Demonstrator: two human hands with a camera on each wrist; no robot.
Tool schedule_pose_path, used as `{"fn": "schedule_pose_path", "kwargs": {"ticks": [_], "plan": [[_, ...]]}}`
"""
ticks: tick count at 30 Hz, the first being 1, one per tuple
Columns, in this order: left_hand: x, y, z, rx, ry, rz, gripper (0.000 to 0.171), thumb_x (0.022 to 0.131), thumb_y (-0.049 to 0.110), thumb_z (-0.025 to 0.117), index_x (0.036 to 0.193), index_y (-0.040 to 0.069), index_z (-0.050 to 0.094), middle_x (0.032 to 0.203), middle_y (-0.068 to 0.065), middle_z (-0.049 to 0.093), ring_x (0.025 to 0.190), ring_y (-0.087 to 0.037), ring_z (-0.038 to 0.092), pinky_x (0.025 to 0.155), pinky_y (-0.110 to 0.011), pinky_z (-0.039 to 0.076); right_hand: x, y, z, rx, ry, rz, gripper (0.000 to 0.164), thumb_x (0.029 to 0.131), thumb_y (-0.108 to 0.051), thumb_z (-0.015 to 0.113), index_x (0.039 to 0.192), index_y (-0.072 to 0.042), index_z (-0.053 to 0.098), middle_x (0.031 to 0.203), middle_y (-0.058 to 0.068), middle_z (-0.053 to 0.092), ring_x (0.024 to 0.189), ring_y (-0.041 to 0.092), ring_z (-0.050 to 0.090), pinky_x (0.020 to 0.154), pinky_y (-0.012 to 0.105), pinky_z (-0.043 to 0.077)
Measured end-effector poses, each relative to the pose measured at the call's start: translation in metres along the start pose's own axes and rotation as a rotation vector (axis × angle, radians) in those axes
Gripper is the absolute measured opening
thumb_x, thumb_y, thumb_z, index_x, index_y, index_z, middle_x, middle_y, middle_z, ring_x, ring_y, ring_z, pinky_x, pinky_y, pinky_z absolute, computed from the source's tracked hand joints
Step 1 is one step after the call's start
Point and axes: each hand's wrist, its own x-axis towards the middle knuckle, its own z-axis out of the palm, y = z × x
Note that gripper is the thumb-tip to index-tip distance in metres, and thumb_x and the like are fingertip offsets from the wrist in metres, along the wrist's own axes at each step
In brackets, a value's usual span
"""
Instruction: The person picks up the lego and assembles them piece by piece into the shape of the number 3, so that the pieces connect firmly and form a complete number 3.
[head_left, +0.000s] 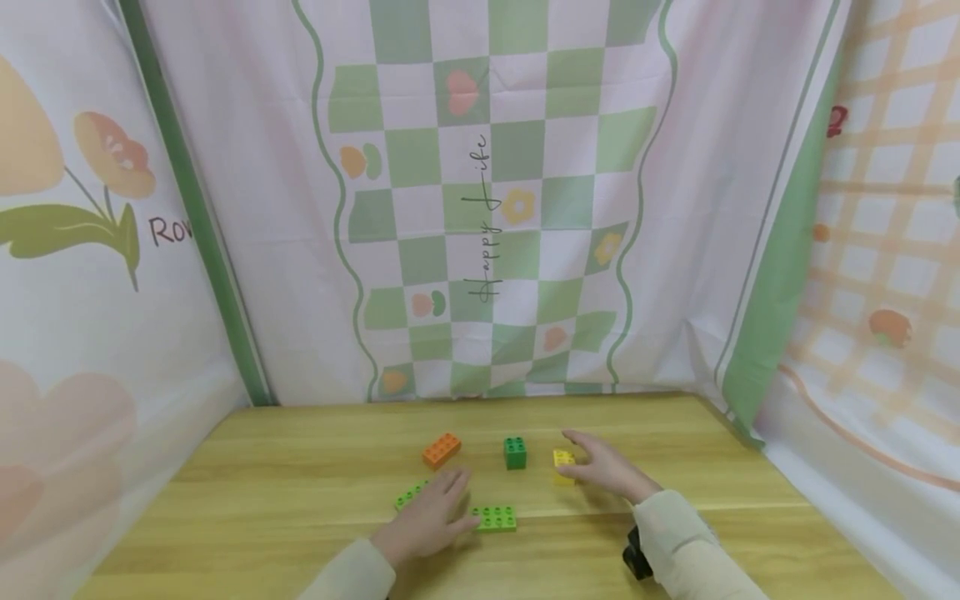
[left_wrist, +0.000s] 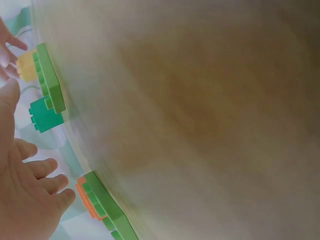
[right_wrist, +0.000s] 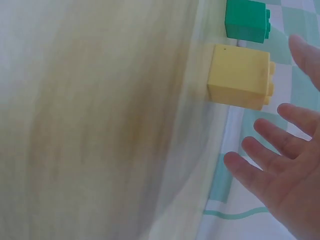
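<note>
My left hand (head_left: 431, 515) hovers with spread fingers between two flat light-green bricks, one at its left (head_left: 410, 495) and one at its right (head_left: 495, 518); nothing is in its grasp. In the left wrist view its thumb and fingers (left_wrist: 42, 175) are apart from the bricks. Close to the yellow brick (head_left: 564, 467), my right hand (head_left: 606, 468) reaches in from the right, overlapping it in the head view. The right wrist view has that yellow brick (right_wrist: 240, 77) standing just beyond the spread, relaxed fingers (right_wrist: 272, 157), with a gap between.
A dark green block (head_left: 514, 452) stands mid-table, and an orange brick (head_left: 442, 451) lies to its left. The wooden table (head_left: 315, 467) is enclosed by patterned curtains (head_left: 510, 250) at the back and sides. A black device (head_left: 636, 554) sits at the right wrist.
</note>
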Motion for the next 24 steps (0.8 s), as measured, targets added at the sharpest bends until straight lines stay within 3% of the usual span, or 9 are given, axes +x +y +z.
{"fn": "schedule_pose_path", "kwargs": {"ticks": [9, 18, 24], "plan": [[0.002, -0.004, 0.004, -0.022, -0.054, -0.028, 0.074, 0.091, 0.052, 0.044, 0.143, 0.003, 0.026, 0.145, -0.019, 0.027, 0.131, -0.035, 0.025, 0.106, -0.048, 0.022, 0.003, 0.013, 0.005, 0.037, 0.01, 0.022, 0.065, 0.083, -0.022, 0.069, 0.134, 0.006, 0.04, 0.133, 0.027, 0.041, 0.118, 0.047, 0.038, 0.092, 0.056, 0.037], [0.006, -0.002, 0.001, -0.03, -0.066, -0.005, 0.068, 0.088, 0.045, 0.056, 0.136, 0.0, 0.04, 0.14, -0.021, 0.035, 0.127, -0.034, 0.033, 0.103, -0.046, 0.028, 0.005, 0.014, 0.007, 0.092, 0.013, 0.008, 0.061, 0.082, -0.017, 0.07, 0.13, 0.01, 0.043, 0.128, 0.027, 0.046, 0.11, 0.043, 0.046, 0.089, 0.051, 0.041], [0.01, -0.003, 0.002, -0.051, -0.041, 0.059, 0.05, 0.082, 0.041, 0.065, 0.118, 0.008, 0.056, 0.117, -0.004, 0.054, 0.109, -0.019, 0.05, 0.094, -0.035, 0.041, 0.005, 0.014, 0.007, 0.149, -0.004, 0.006, 0.059, 0.083, -0.014, 0.069, 0.128, 0.013, 0.042, 0.127, 0.029, 0.045, 0.109, 0.042, 0.047, 0.086, 0.046, 0.046]]}}
